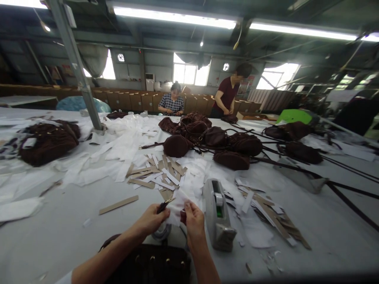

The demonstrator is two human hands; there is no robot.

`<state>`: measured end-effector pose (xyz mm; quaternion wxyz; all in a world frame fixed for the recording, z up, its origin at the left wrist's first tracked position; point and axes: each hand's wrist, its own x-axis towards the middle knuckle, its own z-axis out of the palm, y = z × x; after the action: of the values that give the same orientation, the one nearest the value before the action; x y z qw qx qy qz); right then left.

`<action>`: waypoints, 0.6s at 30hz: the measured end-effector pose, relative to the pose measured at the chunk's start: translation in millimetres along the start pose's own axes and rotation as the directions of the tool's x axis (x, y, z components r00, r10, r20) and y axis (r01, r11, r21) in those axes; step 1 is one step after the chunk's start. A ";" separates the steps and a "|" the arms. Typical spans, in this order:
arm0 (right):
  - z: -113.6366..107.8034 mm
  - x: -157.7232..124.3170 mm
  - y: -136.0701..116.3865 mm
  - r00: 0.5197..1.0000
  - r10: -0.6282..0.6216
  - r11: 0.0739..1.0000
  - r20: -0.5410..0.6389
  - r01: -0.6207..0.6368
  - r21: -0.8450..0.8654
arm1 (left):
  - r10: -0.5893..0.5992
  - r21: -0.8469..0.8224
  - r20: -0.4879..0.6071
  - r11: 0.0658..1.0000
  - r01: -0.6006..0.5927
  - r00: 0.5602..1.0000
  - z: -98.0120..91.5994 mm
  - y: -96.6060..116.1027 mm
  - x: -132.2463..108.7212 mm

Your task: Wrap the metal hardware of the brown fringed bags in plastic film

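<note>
In the head view my left hand [152, 218] is closed around small dark-handled scissors [162, 206], their metal tips pointing up and right. My right hand [194, 219] pinches a thin white sheet [178, 203], which spans the gap between both hands. Something dark red shows by the right fingertips; I cannot make out what it is. Below my wrists lies a dark brown bag [154, 263] with a row of metal eyelets, partly hidden by my left forearm. A grey tape dispenser [218, 228] stands just right of my right hand.
Cardboard strips [145, 183] lie ahead, with more strips [275, 217] at right. Brown bags [176, 146] are heaped mid-table; another brown bag [50, 144] sits left. A metal post [75, 67] rises from the table. Two people [171, 103] work across the table.
</note>
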<state>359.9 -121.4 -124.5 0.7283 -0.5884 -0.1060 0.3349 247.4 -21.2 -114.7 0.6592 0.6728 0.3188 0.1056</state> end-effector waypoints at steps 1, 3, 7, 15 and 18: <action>-0.3 -5.2 -0.3 0.999 0.042 0.999 0.016 -0.043 0.011 | 0.042 0.034 -0.021 0.999 -0.041 0.999 -0.2 -0.4 -1.3; -1.9 -15.7 -1.3 0.991 0.119 0.992 0.058 -0.121 0.023 | 0.118 0.093 -0.051 0.989 -0.113 0.992 -0.5 0.1 -6.0; -6.0 -32.8 -3.2 0.970 0.194 0.981 0.150 -0.195 -0.009 | 0.208 0.155 -0.057 0.968 -0.197 0.977 1.0 3.4 -19.0; -0.1 -54.0 -3.6 0.989 0.041 0.999 0.140 -0.036 -0.038 | 0.139 0.078 0.085 0.986 -0.146 0.987 1.4 17.6 -39.1; 4.8 -63.0 -1.5 0.991 0.016 0.999 0.136 -0.010 -0.044 | 0.119 0.006 0.102 0.993 -0.120 0.988 2.3 21.3 -47.2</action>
<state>310.3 -156.4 -106.6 0.7042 -0.5804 -0.1587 0.3767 218.3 -48.3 -81.5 0.6628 0.6993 0.2446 0.1086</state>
